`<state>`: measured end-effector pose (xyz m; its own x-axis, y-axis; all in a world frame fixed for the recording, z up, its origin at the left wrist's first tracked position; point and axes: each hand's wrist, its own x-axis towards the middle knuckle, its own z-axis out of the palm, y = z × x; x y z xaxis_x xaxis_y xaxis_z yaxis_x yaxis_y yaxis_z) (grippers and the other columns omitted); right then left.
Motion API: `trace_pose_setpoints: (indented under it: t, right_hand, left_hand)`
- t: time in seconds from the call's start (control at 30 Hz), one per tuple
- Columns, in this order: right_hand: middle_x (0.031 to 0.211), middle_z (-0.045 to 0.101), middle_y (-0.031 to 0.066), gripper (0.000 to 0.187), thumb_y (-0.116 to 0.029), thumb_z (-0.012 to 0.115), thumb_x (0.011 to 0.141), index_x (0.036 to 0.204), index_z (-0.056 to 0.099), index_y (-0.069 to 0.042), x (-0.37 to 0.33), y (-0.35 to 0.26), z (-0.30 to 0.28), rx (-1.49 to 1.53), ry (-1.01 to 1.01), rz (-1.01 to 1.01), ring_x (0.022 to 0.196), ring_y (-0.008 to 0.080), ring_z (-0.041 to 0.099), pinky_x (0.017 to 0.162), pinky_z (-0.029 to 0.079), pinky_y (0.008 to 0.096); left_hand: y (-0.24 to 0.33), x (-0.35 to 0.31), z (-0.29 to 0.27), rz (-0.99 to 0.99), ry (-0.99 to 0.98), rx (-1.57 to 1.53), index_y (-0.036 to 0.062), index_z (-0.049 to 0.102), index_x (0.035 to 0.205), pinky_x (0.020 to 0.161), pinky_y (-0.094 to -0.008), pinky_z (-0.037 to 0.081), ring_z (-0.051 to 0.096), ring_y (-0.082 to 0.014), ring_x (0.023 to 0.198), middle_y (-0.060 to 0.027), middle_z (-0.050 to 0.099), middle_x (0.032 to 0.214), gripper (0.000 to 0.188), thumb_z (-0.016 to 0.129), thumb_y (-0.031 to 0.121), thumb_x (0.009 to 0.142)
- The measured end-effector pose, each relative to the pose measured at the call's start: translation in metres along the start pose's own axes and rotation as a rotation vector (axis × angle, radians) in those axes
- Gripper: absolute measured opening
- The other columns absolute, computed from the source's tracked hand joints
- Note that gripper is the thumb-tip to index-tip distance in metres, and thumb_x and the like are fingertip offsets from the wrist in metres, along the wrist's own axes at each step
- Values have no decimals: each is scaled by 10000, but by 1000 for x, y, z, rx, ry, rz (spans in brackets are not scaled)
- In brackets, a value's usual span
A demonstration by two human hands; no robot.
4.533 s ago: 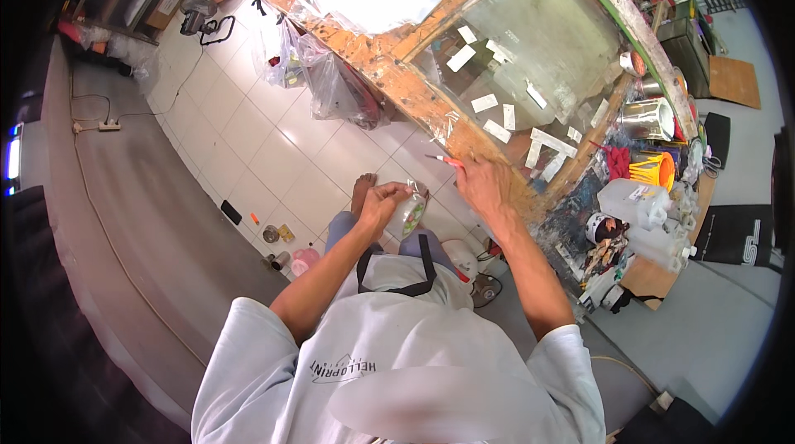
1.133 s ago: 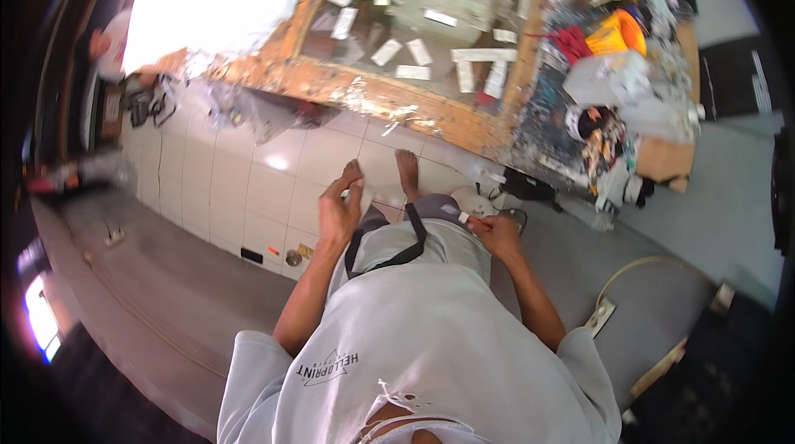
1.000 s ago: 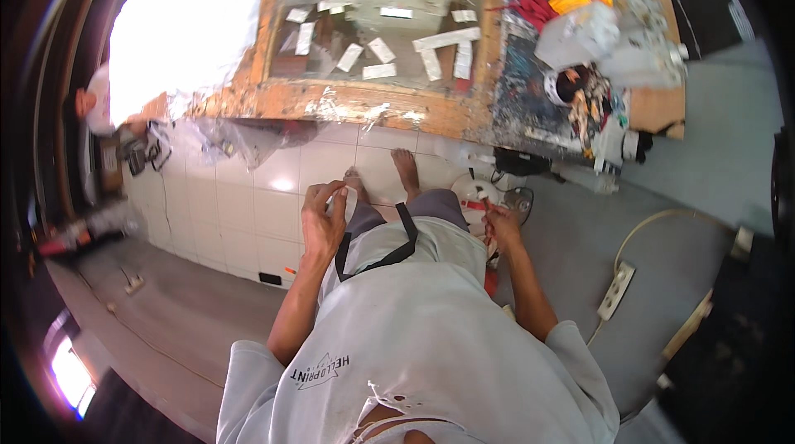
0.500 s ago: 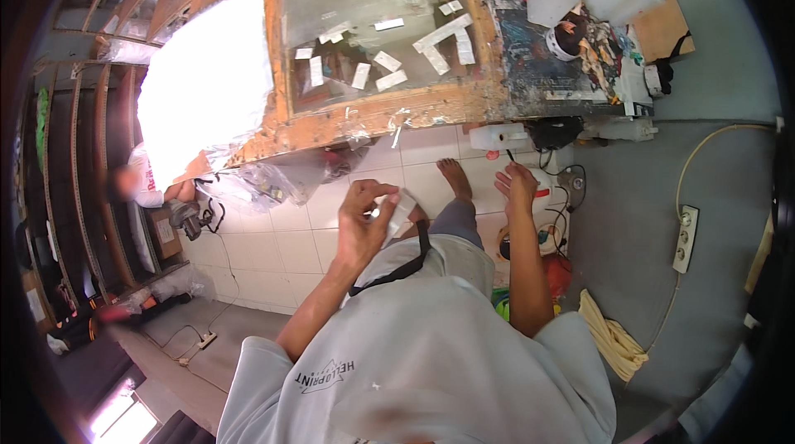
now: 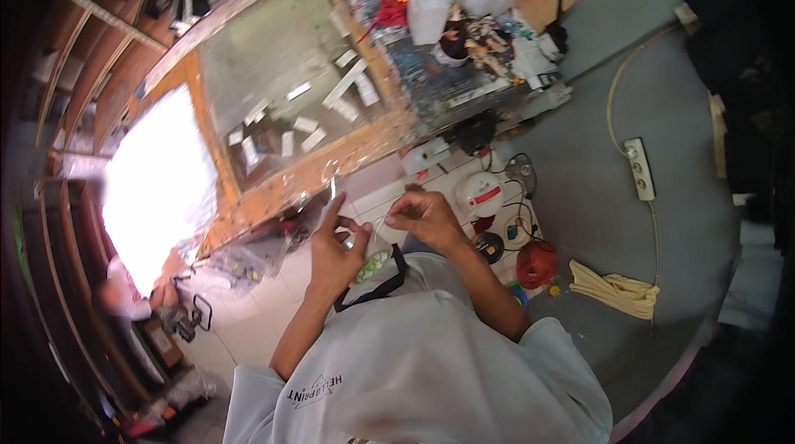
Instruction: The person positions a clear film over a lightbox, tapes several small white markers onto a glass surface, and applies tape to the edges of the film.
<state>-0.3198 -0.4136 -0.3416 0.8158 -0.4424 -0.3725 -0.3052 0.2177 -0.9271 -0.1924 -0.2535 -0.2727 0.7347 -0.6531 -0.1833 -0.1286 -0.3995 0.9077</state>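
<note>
In front of my waist, my left hand (image 5: pixel 335 249) is closed on a roll of clear tape (image 5: pixel 374 265) with a green pattern inside its ring. The roll is held by the thumb and curled fingers, while the index finger points up toward the table edge. Just to the right, my right hand (image 5: pixel 424 219) is pinched close to the roll. A faint clear strip (image 5: pixel 380 227) seems to run from the roll to these fingertips. A small white strip (image 5: pixel 333 187) hangs from the table's front edge, just beyond my left index finger.
Ahead stands a wooden-framed table (image 5: pixel 302 191) with several white pieces on its glass. Cloudy jugs (image 5: pixel 429 9) and an orange container crowd the dark bench at right. A bright white sheet (image 5: pixel 157 191) is at left, near another person's arm (image 5: pixel 166 278). A power strip (image 5: pixel 639 169) lies right.
My right hand has moved left and up from beside my right side to meet the roll. The roll has turned so its green inside shows. The view has tilted and shifted.
</note>
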Motion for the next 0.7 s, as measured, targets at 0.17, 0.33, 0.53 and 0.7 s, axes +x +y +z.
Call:
trace_pose_setpoints:
  t: [0.17, 0.33, 0.53, 0.7]
  right_hand:
    - [1076, 661, 10, 168, -131, 754, 934, 1065, 681, -55, -12, -10, -18, 509, -132, 140, 980, 77, 632, 857, 497, 250]
    - [1085, 649, 14, 552, -165, 766, 908, 1396, 533, -53, -9, -34, -65, 744, -234, 226, 899, 64, 596, 811, 498, 240]
    - [1039, 655, 5, 570, -249, 765, 961, 1433, 539, -25, 40, -74, -204, 51, 432, -229, 799, 26, 522, 715, 473, 208]
    - [1186, 719, 135, 354, -189, 719, 978, 1306, 677, -63, 138, -39, -330, -831, 889, -267, 1042, 239, 693, 912, 542, 359]
  left_hand:
    - [28, 29, 18, -130, -236, -435, 10, 375, 1519, 725, -232, 534, 627, -84, 829, -37, 649, 899, 726, 736, -10, 890]
    - [39, 65, 54, -142, -235, -529, 29, 345, 1541, 807, -252, 544, 639, -111, 914, -45, 644, 967, 736, 724, -3, 911]
    - [50, 108, 99, 141, -18, -255, 4, 544, 1383, 675, -279, 496, 587, -127, 781, -81, 636, 1081, 423, 669, 133, 1001]
    - [-11, 77, 77, -599, -300, -462, 31, 638, 1246, 843, -341, 548, 671, -168, 968, -58, 691, 1074, 367, 646, 331, 1034]
